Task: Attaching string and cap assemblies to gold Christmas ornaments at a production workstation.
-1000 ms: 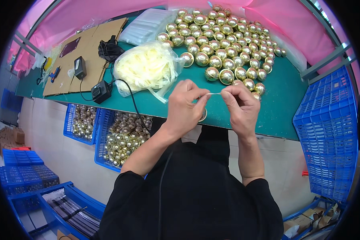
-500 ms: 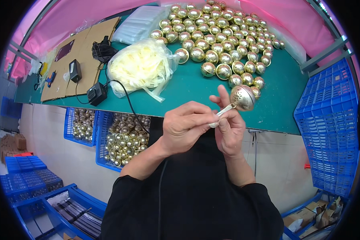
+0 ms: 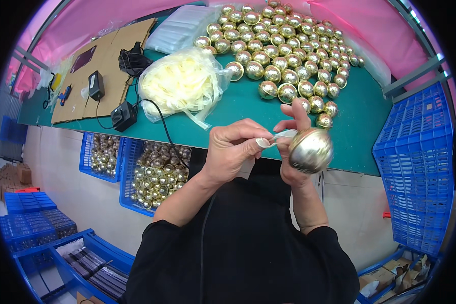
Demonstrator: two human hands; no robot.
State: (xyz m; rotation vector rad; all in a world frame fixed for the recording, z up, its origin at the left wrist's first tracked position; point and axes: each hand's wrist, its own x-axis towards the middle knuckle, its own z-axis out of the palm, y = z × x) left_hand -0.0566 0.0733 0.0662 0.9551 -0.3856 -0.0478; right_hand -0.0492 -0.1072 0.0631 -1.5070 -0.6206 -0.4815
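A shiny gold ball ornament (image 3: 311, 150), slightly blurred, is at my right hand (image 3: 286, 158), covering part of its palm and thumb. A pale cream ribbon (image 3: 285, 134) runs from beside the ball across to my left hand (image 3: 230, 151), forming a small loop between the hands. My left thumb and fingers pinch the ribbon's end. My right hand is closed around the ribbon near the ball, its upper fingers pointing up; the exact grip is partly hidden. Both hands are above the near edge of the green table (image 3: 248, 109).
Many gold ball ornaments (image 3: 290, 77) cover the table's far right. Left of them are a clear bag of cream ribbons (image 3: 180, 83), clear plastic sleeves (image 3: 182, 28), cardboard (image 3: 117, 61) and black adapters (image 3: 122, 117). Blue crates (image 3: 124, 195) of balls stand below; a blue crate stack (image 3: 415, 167) is at right.
The ball has swung down and nearer, now in front of my right palm. The ribbon between my hands has gone from a straight taut strip to an open loop.
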